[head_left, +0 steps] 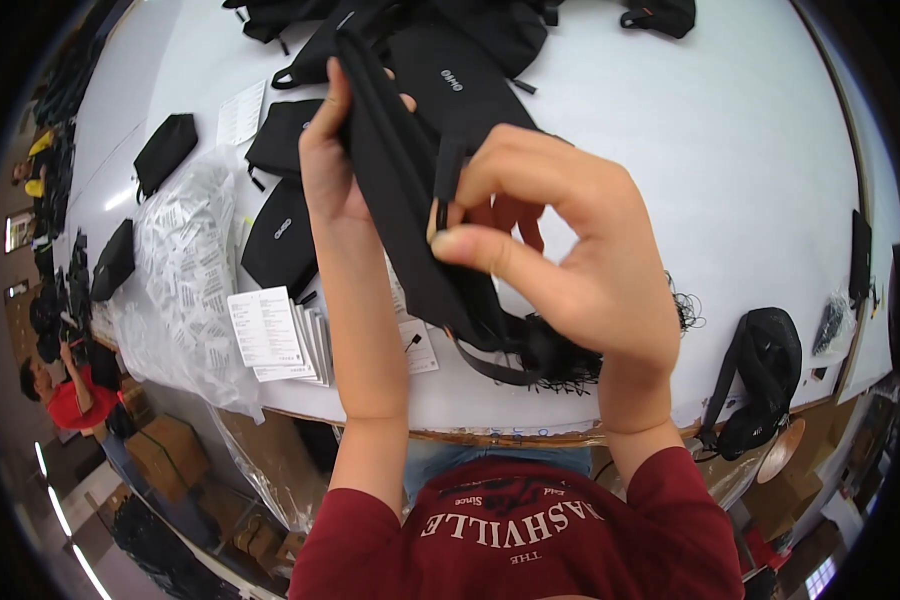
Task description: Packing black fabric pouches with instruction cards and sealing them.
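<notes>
Held up over the table is a long black zippered pouch (pixel 395 165), tilted with its far end up to the left. My left hand (pixel 328 165) grips its far left side, thumb along the edge, with most of the fingers hidden behind it. Thumb and forefinger of my right hand (pixel 570 235) pinch at the pouch's near right edge, beside a black fabric tab (pixel 449 170). A small tan bit shows between those fingertips. From the pouch's near end hangs a black strap loop (pixel 495 372). Other black pouches (pixel 282 235) lie just left of my left forearm.
A clear plastic bag of printed labels (pixel 185 265) and a stack of white cards (pixel 270 335) lie on the white table (pixel 670 120) at left. More black bags (pixel 470 50) are piled at the back. A black strapped item (pixel 760 375) sits by the right front edge. People stand far left.
</notes>
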Demonstrator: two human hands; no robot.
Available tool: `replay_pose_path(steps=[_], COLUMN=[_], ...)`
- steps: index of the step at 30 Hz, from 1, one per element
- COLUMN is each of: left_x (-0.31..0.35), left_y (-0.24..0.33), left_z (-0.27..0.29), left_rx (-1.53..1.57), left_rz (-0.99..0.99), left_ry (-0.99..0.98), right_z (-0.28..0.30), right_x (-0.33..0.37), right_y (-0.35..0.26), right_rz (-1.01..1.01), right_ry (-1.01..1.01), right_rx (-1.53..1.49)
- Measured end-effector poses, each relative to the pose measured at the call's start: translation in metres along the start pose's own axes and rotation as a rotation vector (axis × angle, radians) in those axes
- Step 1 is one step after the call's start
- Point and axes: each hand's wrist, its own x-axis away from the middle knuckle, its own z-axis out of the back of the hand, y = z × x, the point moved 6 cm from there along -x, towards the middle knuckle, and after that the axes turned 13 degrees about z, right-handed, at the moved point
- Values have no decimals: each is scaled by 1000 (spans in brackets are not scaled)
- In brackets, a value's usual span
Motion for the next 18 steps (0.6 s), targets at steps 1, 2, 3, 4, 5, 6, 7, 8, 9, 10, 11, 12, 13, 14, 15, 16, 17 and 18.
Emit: replay_pose_path(steps=[1, 2, 3, 4, 5, 6, 7, 8, 9, 10, 11, 12, 13, 14, 15, 16, 17, 18], left_x=[6, 13, 14, 19, 27, 27, 29, 32, 32, 35, 37, 38, 38, 37, 35, 32, 30, 30], left_y=[10, 20, 25, 34, 42, 40, 41, 43, 45, 49, 50, 50, 48, 45, 44, 42, 40, 39], left_z=[1, 5, 3, 10, 16, 11, 10, 12, 13, 20, 26, 26, 25, 25, 24, 24, 24, 25], left_rx=[58, 68, 88, 25, -38, -37, -42, -46, -44, -58, -72, -72, -64, -56, -55, -48, -41, -42], left_rz=[21, -20, 0, -126, -251, -255, -320, -383, -386, -375, -362, -365, -334, -302, -302, -295, -288, -286], left_ry=[-50, -48, -126, -28, 69, 70, 173, 276, 271, 350, 430, 429, 402, 375, 370, 366, 363, 363], right_z=[-7, -12, -13, -14, -14, -14, -15, -12, -7, -3, 2, 2, 3, 4, 9, 10, 10, 11], right_x=[0, 1, 1, 2, 2, 3, 3, 2, 1, 0, 0, 0, 1, 2, 3, 2, 2, 2], right_y=[-3, -6, -5, -4, -3, 0, 1, 2, 1, 4, 5, 7, 9, 8, 8, 7, 5, 7], right_rz=[-29, -49, -50, -55, -60, -96, -96, -73, -47, -73, -70, -72, -75, -80, -79, -31, 17, 16], right_ry=[-55, -64, -71, -70, -69, -120, -124, -66, -9, -32, -34, -58, -80, -118, -118, -173, -228, -225], right_rx=[-58, -70, -73, -76, -78, -99, -99, -54, -7, 3, 9, -27, -64, -73, -68, -75, -83, -82])
